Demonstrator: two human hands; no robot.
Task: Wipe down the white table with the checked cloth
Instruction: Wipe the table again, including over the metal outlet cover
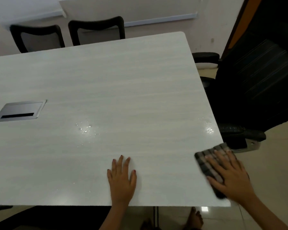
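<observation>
Lower right of frame, the right hand (231, 176) presses flat-fingered on the checked cloth (209, 165) at the tabletop (123, 83) corner—left hand (121, 178) flat, bracing—best sweep firmly toward the wet patches (86, 129).

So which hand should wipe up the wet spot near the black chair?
Right. The right hand presses the checked cloth flat, close to that wet spot. The left hand lies flat on the white table, with no cloth.
</observation>
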